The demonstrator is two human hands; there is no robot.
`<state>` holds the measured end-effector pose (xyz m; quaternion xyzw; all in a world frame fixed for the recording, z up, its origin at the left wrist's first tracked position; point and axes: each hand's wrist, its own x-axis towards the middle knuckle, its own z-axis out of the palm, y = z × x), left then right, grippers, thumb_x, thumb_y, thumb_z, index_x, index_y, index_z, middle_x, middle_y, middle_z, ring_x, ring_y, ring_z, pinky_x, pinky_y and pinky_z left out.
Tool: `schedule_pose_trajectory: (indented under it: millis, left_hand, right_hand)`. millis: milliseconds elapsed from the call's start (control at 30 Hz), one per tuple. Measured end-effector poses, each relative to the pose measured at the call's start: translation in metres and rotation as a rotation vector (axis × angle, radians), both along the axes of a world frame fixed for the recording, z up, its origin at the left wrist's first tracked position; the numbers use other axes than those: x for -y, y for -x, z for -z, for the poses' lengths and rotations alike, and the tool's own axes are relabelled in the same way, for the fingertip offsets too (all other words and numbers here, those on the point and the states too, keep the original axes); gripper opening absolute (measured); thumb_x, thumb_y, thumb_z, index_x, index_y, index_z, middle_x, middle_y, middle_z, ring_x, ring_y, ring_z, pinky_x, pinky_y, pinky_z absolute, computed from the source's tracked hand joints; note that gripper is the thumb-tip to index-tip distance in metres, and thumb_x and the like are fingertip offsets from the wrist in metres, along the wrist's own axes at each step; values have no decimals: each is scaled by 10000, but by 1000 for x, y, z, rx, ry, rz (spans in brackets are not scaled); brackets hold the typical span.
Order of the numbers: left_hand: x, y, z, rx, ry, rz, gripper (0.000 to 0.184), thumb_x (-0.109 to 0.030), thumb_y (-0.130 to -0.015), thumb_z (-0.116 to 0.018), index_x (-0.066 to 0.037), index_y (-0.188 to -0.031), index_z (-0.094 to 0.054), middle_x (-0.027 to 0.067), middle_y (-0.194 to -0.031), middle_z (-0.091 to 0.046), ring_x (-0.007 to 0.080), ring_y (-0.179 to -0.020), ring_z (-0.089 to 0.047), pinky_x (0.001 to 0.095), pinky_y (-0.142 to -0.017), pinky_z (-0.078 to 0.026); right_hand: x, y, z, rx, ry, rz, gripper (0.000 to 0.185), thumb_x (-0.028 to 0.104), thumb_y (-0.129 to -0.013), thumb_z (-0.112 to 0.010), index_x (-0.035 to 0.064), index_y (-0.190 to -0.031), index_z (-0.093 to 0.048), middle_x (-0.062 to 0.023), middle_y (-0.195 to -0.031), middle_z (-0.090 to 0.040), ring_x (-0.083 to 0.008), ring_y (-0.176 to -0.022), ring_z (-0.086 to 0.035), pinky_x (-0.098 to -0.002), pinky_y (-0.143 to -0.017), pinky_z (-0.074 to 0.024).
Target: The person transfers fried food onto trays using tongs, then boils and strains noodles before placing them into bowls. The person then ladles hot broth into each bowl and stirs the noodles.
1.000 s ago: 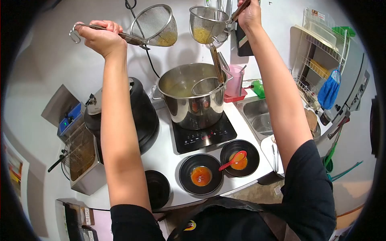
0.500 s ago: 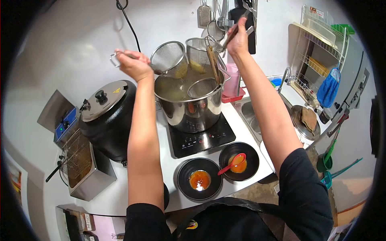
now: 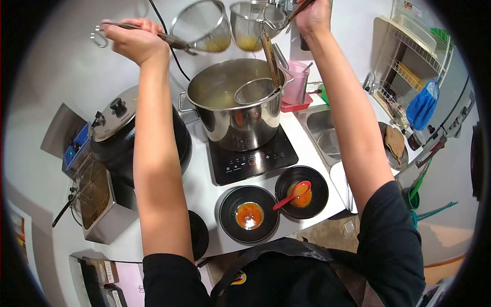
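Observation:
My left hand [image 3: 137, 40] is closed round the handle of a mesh strainer [image 3: 202, 25] with yellow noodles at its bottom. At the top edge, my right hand [image 3: 313, 18] grips the handle of a second strainer [image 3: 247, 29], which also holds noodles. Both baskets hang above and behind the large steel pot [image 3: 244, 123] of cloudy liquid. A third strainer [image 3: 255, 92] rests inside the pot, its wooden handle leaning on the rim. The pot stands on a black induction cooker [image 3: 253, 161].
Two black bowls [image 3: 230, 225] with orange sauce are at the counter's front, one holding a red spoon [image 3: 292, 195]. A fryer [image 3: 99, 204] and black soup kettle [image 3: 115, 153] stand left; a sink [image 3: 323, 133] and pink jug [image 3: 295, 84] stand right.
Both strainers dipped toward the pot half a second ago and are now raised above it again. My hands have moved up and, on the left, outward. The view has shifted slightly.

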<state>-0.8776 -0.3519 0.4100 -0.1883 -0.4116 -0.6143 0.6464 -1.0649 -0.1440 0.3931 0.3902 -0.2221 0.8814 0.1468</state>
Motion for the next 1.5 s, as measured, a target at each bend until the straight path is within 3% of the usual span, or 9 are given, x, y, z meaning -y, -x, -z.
schedule_pose_trajectory:
  millis: [200,233,300,333,367,567,700,933,1500]
  left_hand:
    - [-10,11,43,276,62,-107,530,-496,-908,-316,-85,-574,-317,29,-421,-288,144,-348,-317,282,-370,-295]
    - [-7,14,47,307,-12,-84,522,-493,-911,-319,-86,-584,-326,26,-416,-300,138,-343,-326,281,-363,-295]
    - [-3,3,36,181,-23,-45,523,-501,-911,-318,-86,-591,-333,24,-412,-308,141,-341,-334,284,-362,-305]
    - [-1,-3,30,122,-30,-26,524,-505,-910,-317,-86,-595,-336,24,-409,-312,143,-340,-338,286,-361,-310]
    - [-1,-10,23,61,24,-30,519,-503,-909,-313,-86,-602,-339,21,-411,-320,146,-339,-346,287,-365,-328]
    - [-8,7,44,210,5,-59,498,-450,-910,-363,-74,-584,-350,39,-414,-347,148,-328,-349,286,-334,-305]
    - [-2,-8,19,19,9,9,504,-458,-910,-362,-73,-585,-347,38,-419,-343,150,-331,-349,290,-342,-312]
    - [-1,9,39,274,33,-21,478,-462,-909,-371,-76,-629,-368,39,-432,-357,145,-328,-366,292,-339,-321]
    - [-1,1,29,102,-4,18,498,-471,-915,-329,-83,-605,-348,38,-432,-341,147,-324,-330,299,-350,-317]
  right_hand:
    - [28,-38,36,50,-141,45,378,458,-926,-459,156,-701,-496,49,-571,-421,-89,-515,-393,-222,-480,-298]
    - [20,-45,-5,624,-184,-17,370,446,-929,-460,154,-705,-499,54,-568,-413,-84,-519,-392,-220,-483,-290]
    - [12,-57,-16,582,-142,-107,362,446,-925,-471,152,-715,-498,55,-571,-406,-82,-537,-400,-219,-505,-299]
    - [18,-19,26,-32,-59,-120,363,457,-918,-481,151,-722,-493,50,-576,-405,-85,-550,-409,-218,-524,-316]
    - [18,-22,20,-79,52,-41,376,488,-895,-505,152,-729,-482,36,-583,-407,-91,-562,-418,-220,-545,-330]
    - [32,-14,44,65,-292,167,425,535,-889,-482,168,-677,-445,51,-576,-369,-67,-511,-339,-211,-488,-262]
    - [25,-17,21,-39,59,88,447,553,-884,-474,167,-662,-434,47,-554,-362,-73,-471,-321,-220,-443,-249]
    - [26,-17,40,113,-299,176,408,487,-913,-471,171,-656,-433,55,-554,-365,-72,-462,-321,-218,-431,-240]
    - [28,-22,39,154,-26,63,427,522,-889,-490,169,-654,-447,32,-535,-401,-88,-438,-368,-218,-412,-295]
